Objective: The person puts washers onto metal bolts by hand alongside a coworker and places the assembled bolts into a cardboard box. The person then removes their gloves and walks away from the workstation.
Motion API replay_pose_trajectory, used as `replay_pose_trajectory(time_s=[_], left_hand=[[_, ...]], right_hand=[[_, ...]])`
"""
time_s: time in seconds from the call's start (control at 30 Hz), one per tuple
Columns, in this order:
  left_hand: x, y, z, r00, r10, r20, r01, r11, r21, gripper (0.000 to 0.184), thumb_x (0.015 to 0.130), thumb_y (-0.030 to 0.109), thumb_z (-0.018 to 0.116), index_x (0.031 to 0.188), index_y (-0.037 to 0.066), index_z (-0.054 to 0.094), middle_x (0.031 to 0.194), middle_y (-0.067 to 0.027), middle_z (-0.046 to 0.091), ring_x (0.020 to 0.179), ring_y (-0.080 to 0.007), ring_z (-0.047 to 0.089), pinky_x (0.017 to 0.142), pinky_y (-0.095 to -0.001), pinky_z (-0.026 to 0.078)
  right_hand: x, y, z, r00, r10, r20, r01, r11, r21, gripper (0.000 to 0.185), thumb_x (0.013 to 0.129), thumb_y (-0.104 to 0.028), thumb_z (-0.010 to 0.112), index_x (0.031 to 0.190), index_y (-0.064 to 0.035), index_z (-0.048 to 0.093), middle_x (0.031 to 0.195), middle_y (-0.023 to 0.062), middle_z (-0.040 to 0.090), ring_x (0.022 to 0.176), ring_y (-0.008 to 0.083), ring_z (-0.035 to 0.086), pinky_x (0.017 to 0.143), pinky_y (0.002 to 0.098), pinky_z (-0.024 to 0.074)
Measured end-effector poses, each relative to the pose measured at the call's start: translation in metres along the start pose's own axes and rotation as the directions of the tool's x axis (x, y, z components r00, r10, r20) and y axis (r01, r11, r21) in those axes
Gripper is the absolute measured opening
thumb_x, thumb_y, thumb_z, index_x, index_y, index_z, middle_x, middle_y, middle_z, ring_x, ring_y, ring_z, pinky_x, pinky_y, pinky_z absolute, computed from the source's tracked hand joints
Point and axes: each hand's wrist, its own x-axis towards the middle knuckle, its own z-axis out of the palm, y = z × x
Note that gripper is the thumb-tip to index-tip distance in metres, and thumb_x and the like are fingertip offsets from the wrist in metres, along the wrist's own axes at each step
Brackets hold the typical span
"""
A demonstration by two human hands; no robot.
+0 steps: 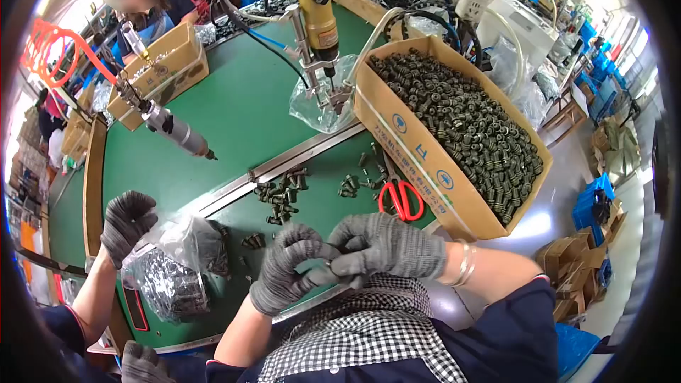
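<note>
Leftmost, a co-worker's gloved hand point(126, 223) curled near bagged parts point(174, 280). Loose fittings point(286, 197) lay on the green table point(230, 92), just beyond the fingers. The left hand point(291, 269) and right hand point(389, 247) met, fingers bent inward; whether they clamped 1 piece, I could not tell. Red-handled scissors point(406, 201) lay beyond.

1. Table point(234, 110): metal strip point(305, 151) runs front L to back R.
2. Box point(418, 174) at R side, w/ small parts point(468, 117) in it.
3. Scissors point(402, 201) on table, just L of box.
4. Loose parts point(281, 195) on table, L of scissors.
5. Bags point(170, 284) further L, nr. front.
6. Drill point(317, 14) behind, L of box's far end.
</note>
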Motion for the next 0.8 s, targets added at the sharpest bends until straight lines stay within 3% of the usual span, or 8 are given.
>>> replay_pose_trajectory(time_s=[0.07, 0.2, 0.23, 0.3, 0.37, 0.53, 0.7, 0.8], left_hand=[[0.014, 0.007, 0.004, 1.0, 0.022, 0.006, -0.022, 0.997, -0.072, 0.054, 0.076, 0.034, 0.081, 0.119, 0.007, 0.064, 0.091, -0.0055, 0.06, 0.083, -0.0217, 0.059, 0.076, -0.0331, 0.049], [0.009, 0.015, 0.024, 0.943, -0.27, -0.195, 0.188, 0.915, -0.357, 0.047, 0.083, 0.024, 0.078, 0.121, 0.004, 0.061, 0.091, -0.002, 0.059, 0.081, -0.0099, 0.053, 0.074, -0.0261, 0.044], [0.006, 0.015, 0.025, 0.893, -0.373, -0.252, 0.275, 0.895, -0.351, 0.036, 0.081, 0.006, 0.072, 0.115, 0.004, 0.064, 0.086, -0.0048, 0.061, 0.076, -0.0131, 0.057, 0.07, -0.0276, 0.048], [-0.002, 0.006, 0.026, 0.816, -0.482, -0.318, 0.381, 0.863, -0.333, 0.029, 0.083, 0.004, 0.069, 0.111, 0.004, 0.065, 0.084, -0.0038, 0.062, 0.073, -0.0117, 0.057, 0.07, -0.0268, 0.048], [-0.013, -0.002, 0.027, 0.804, -0.472, -0.363, 0.405, 0.88, -0.247, 0.025, 0.084, 0.004, 0.068, 0.109, 0.004, 0.067, 0.083, -0.0035, 0.062, 0.071, -0.0113, 0.057, 0.07, -0.0264, 0.048], [-0.02, 0.006, 0.019, 0.818, -0.431, -0.382, 0.484, 0.873, 0.052, 0.019, 0.085, 0.003, 0.068, 0.104, 0.003, 0.07, 0.084, -0.0057, 0.064, 0.071, -0.0117, 0.059, 0.071, -0.0262, 0.048], [-0.044, -0.008, 0.028, 0.736, -0.57, -0.364, 0.567, 0.814, -0.127, 0.019, 0.084, 0.001, 0.068, 0.103, 0.002, 0.069, 0.087, -0.0091, 0.065, 0.078, -0.0175, 0.063, 0.076, -0.0278, 0.051], [-0.037, -0.003, 0.033, 0.816, -0.536, -0.218, 0.548, 0.837, -0.007, 0.015, 0.083, 0.004, 0.07, 0.098, 0.004, 0.069, 0.09, -0.0114, 0.064, 0.083, -0.0243, 0.064, 0.074, -0.033, 0.052]], right_hand=[[-0.013, -0.019, -0.006, 0.999, -0.031, -0.014, 0.03, 0.999, -0.028, 0.031, 0.088, -0.02, 0.071, 0.111, -0.003, 0.061, 0.085, 0.0046, 0.067, 0.069, 0.0115, 0.065, 0.065, 0.0239, 0.0547], [-0.043, -0.105, -0.059, 0.829, -0.475, -0.295, 0.259, 0.794, -0.55, 0.022, 0.084, -0.014, 0.07, 0.102, -0.0034, 0.068, 0.076, 0.0047, 0.067, 0.071, 0.0108, 0.065, 0.068, 0.0259, 0.0535], [-0.035, -0.119, -0.091, 0.682, -0.673, -0.286, 0.226, 0.566, -0.793, 0.021, 0.081, -0.014, 0.071, 0.099, -0.0032, 0.069, 0.075, 0.0057, 0.068, 0.073, 0.0091, 0.065, 0.069, 0.0259, 0.0527], [-0.019, -0.149, -0.168, 0.592, -0.7, -0.4, -0.01, 0.49, -0.872, 0.021, 0.08, -0.016, 0.07, 0.096, -0.0022, 0.068, 0.08, 0.0105, 0.07, 0.077, 0.0174, 0.069, 0.073, 0.0317, 0.0537], [0.004, -0.163, -0.242, 0.473, -0.848, -0.237, -0.342, 0.071, -0.937, 0.024, 0.079, -0.021, 0.07, 0.094, -0.0024, 0.069, 0.088, 0.0167, 0.071, 0.083, 0.0297, 0.069, 0.078, 0.039, 0.054], [0.045, -0.167, -0.283, 0.581, -0.727, -0.367, -0.619, -0.102, -0.779, 0.024, 0.076, -0.019, 0.075, 0.097, -0.0117, 0.067, 0.094, 0.018, 0.067, 0.091, 0.0365, 0.065, 0.08, 0.0424, 0.051], [0.065, -0.164, -0.304, 0.633, -0.638, -0.438, -0.677, -0.182, -0.713, 0.024, 0.081, -0.021, 0.069, 0.1, -0.0071, 0.065, 0.098, 0.0207, 0.067, 0.095, 0.0367, 0.065, 0.085, 0.0448, 0.0506], [0.063, -0.15, -0.32, 0.636, -0.76, -0.133, -0.603, -0.382, -0.7, 0.032, 0.082, -0.024, 0.066, 0.111, -0.0085, 0.065, 0.108, 0.0189, 0.066, 0.106, 0.0351, 0.062, 0.091, 0.0426, 0.0488]])
